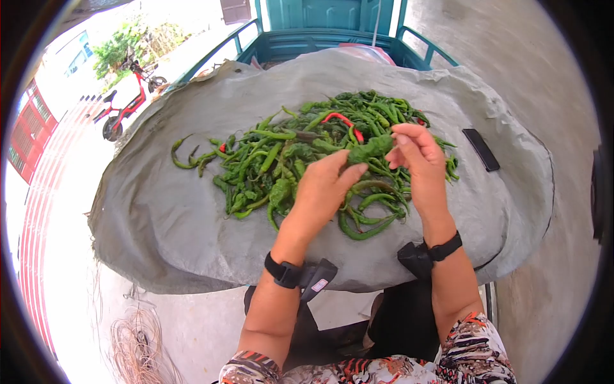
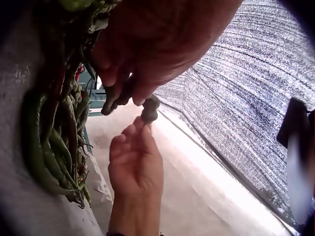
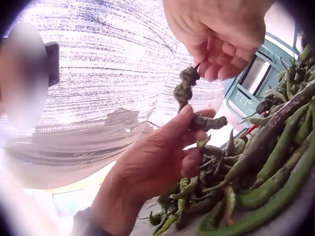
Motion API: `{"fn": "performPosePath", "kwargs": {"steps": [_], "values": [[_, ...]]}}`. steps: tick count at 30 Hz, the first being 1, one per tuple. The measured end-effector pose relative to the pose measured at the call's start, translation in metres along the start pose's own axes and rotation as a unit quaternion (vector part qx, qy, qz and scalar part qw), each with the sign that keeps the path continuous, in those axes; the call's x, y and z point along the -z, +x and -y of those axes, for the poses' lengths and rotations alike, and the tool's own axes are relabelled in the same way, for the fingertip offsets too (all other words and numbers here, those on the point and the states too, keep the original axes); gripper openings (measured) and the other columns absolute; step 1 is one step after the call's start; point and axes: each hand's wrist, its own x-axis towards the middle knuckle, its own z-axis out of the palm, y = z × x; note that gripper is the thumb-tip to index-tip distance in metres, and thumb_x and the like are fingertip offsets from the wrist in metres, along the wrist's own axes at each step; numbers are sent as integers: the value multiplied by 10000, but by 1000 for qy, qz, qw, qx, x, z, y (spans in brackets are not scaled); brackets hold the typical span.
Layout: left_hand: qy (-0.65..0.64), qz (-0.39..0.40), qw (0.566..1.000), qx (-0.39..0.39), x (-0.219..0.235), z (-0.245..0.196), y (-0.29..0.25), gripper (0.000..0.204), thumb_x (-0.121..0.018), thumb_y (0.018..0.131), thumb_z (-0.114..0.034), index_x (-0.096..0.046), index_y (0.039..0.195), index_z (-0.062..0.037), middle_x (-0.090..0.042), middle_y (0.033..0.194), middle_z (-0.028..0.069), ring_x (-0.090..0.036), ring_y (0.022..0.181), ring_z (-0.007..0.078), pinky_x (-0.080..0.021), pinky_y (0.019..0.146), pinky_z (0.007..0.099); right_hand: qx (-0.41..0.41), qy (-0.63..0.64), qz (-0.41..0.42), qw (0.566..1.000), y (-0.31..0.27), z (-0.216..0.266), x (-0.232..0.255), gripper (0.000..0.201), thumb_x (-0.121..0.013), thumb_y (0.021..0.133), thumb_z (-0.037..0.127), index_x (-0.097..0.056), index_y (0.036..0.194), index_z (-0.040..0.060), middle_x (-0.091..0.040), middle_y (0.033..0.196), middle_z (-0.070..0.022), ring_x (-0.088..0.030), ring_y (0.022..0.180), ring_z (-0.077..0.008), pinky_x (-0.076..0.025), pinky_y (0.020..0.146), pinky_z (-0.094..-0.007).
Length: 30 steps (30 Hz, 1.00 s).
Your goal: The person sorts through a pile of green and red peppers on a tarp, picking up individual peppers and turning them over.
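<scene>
Pinching wrinkled green pepper (image 1: 372, 148) with both hands (image 1: 322, 187) (image 1: 423, 168) above pepper heap (image 1: 272, 157).

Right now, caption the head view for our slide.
Left hand and right hand hold a green pepper above heaped peppers.

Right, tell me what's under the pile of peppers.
A grey sheet shows all around the pile of peppers; whatever lies directly beneath its middle is covered and cannot be seen.

In front of me spreads a wrinkled grey sheet (image 1: 160, 224) with a ragged, rounded edge. On it lies a loose heap of green peppers (image 1: 281, 191), a red pepper (image 1: 345, 120) curving among them. A dark phone (image 1: 481, 150) rests toward my right, apart from the heap.
</scene>
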Motion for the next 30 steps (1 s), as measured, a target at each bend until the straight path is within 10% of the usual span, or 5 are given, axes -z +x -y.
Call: {"fn": "performPosePath", "kwargs": {"steps": [6,20,24,28,30], "values": [[52,-1,995,81,8,-3,2,245,-623,944,-213,-650,1093,-20,-626,788,25,-499,547,75,-422,507,231,-86,8,41,995,1,-6,7,188,-521,998,133,-635,1122,49,-631,848,-8,-594,725,-77,-514,672,-229],[23,11,998,-61,3,-2,-2,258,-668,838,17,-624,1091,3,-607,995,62,-610,808,134,-526,686,264,-143,123,-262,946,14,-23,30,277,-555,973,176,-564,1218,47,-665,1075,-73,-648,854,-127,-551,690,-267],[89,10,994,-68,10,-23,-4,251,-694,794,60,-619,1027,4,-567,970,54,-612,821,137,-520,740,264,-172,61,-44,982,10,-21,24,282,-545,977,173,-541,1225,38,-651,1138,-74,-648,829,-127,-538,673,-253],[-2,-133,965,-226,8,-27,-1,203,-662,851,56,-597,1029,-17,-578,999,40,-606,850,116,-511,771,255,-223,17,62,973,2,-12,4,333,-527,1005,262,-535,1248,36,-651,1133,-89,-641,807,-122,-526,651,-260],[-100,-134,970,-173,13,-32,-5,168,-645,889,31,-590,1039,-21,-591,1003,37,-608,848,106,-504,767,247,-233,76,72,967,0,-7,0,386,-498,1018,320,-527,1272,31,-649,1133,-98,-637,797,-120,-523,647,-260]]}}
